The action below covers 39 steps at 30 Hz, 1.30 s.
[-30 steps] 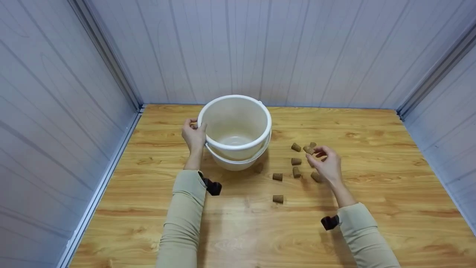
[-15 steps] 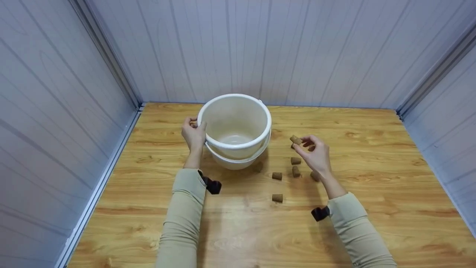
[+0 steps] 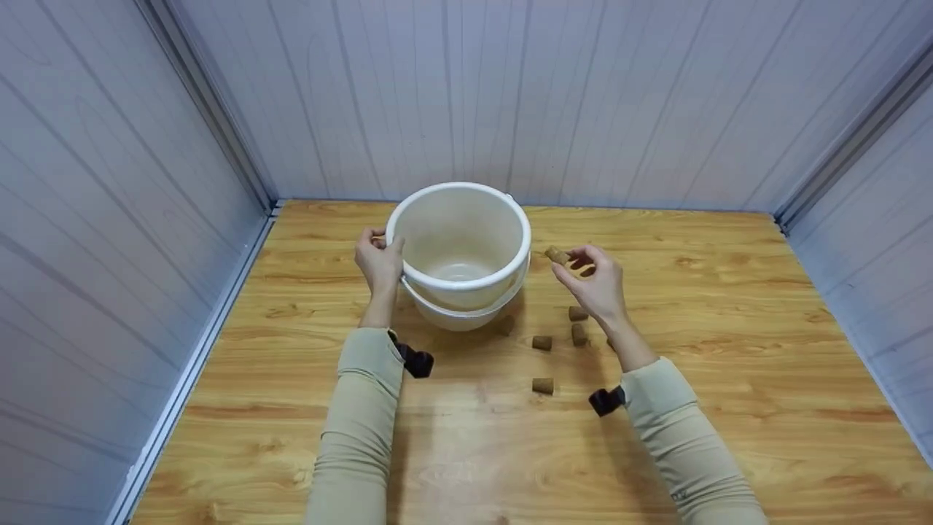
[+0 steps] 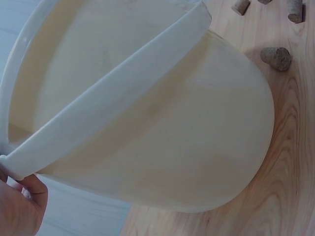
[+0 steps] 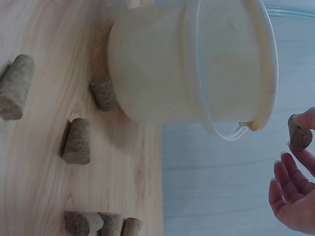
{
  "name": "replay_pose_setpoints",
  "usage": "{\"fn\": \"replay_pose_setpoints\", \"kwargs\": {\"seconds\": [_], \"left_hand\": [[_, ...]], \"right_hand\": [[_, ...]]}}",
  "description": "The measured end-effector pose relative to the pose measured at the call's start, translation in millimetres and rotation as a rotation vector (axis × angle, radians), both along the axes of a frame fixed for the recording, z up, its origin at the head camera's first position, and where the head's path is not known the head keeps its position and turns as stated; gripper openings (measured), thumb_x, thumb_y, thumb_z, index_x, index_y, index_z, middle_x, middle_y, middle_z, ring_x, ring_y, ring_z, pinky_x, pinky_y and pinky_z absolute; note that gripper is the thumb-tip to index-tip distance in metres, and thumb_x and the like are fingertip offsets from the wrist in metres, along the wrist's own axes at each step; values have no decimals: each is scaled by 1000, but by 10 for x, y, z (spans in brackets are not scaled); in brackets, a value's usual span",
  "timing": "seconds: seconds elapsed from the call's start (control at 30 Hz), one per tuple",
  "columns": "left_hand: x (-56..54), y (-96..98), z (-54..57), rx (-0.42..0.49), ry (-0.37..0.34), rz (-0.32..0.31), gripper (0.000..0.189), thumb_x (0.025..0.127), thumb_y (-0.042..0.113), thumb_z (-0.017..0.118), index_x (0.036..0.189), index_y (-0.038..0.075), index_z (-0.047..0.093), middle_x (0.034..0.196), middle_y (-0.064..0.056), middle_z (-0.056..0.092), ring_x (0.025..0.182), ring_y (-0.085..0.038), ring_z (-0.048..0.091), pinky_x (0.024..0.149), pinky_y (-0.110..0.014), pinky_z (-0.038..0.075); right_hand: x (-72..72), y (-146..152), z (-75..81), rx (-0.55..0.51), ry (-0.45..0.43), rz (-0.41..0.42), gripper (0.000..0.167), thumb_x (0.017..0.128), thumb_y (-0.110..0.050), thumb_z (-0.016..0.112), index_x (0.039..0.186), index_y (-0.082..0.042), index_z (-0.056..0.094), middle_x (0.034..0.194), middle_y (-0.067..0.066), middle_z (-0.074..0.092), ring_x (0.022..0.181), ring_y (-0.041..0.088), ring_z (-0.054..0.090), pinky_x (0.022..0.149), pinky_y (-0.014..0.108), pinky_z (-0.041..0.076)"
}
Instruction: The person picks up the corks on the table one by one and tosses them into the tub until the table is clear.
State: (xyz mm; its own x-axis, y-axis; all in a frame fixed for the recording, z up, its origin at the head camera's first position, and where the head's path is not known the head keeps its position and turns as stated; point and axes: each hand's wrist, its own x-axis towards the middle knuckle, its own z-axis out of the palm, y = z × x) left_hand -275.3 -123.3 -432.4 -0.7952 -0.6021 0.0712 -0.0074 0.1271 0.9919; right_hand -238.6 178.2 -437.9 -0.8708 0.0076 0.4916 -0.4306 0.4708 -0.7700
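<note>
Right wrist view: fingers (image 5: 305, 157) pinch 1 grainy, tapered cork (image 5: 299, 133).

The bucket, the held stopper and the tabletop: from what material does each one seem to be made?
Bucket: probably plastic, smooth, slightly glossy; pale wall and rounded rim look molded.
Held stopper: likely cork, matte; brown, speckled, grainy surface.
Tabletop: wood or wood-print laminate, somewhat glossy; grain and reflections show, leaving it open.

The bucket (image 3: 466, 281) looks like smooth plastic, lightly glossy; the corks (image 3: 542, 386) look matt, rough and grainy; the table (image 3: 466, 445) is smooth wood-grain with a soft sheen; along its far edge the wall (image 3: 481, 102) looks smooth; the strip (image 3: 195, 368) at its left edge looks like metal; the sleeves (image 3: 357, 430) are matt cloth.
</note>
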Motion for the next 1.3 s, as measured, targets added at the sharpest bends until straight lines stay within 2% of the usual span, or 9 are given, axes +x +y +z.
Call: {"fn": "replay_pose_setpoints", "kwargs": {"seconds": [0.2, 0.57, 0.77, 1.03, 1.3], "left_hand": [[-3, -15, 2, -1, 0, 7, 17, 80, -7, 66, 97, -6, 62, 67, 0, 47, 64, -11, 45, 57, -22, 38], [-21, -18, 11, 19, 4, -9, 19, 81, -9, 66, 99, -7, 62, 69, -1, 46, 67, -12, 44, 58, -23, 37], [-22, -10, 23, 12, 10, -9, 16, 81, -10, 66, 97, -6, 62, 69, -1, 44, 66, -13, 43, 58, -23, 36], [-18, -2, 26, -22, 16, -1, 18, 80, -7, 67, 97, -7, 63, 65, 1, 44, 62, -10, 42, 57, -22, 35], [-10, -11, 1, -16, 6, 4, 16, 80, -6, 68, 96, -6, 62, 66, 1, 45, 63, -11, 43, 57, -22, 35]], "right_hand": [[-49, -153, 94, -15, -4, 13, 23, 79, -8, 76, 95, 7, 67, 89, 14, 65, 81, 30, 61, 69, 26, 48], [-158, -385, 219, -67, 8, 58, 22, 78, -6, 77, 92, 8, 67, 86, 13, 65, 78, 27, 60, 69, 22, 48], [-236, -484, 269, -39, 7, 73, 23, 78, -5, 77, 93, 8, 66, 87, 15, 65, 79, 29, 61, 70, 25, 50], [-318, -599, 327, 6, 2, 76, 25, 79, -9, 75, 94, 8, 65, 89, 17, 63, 78, 30, 60, 73, 42, 52], [-404, -707, 300, 53, -10, 84, 24, 78, -9, 75, 93, 7, 66, 88, 16, 62, 75, 28, 59, 70, 33, 50]]}}
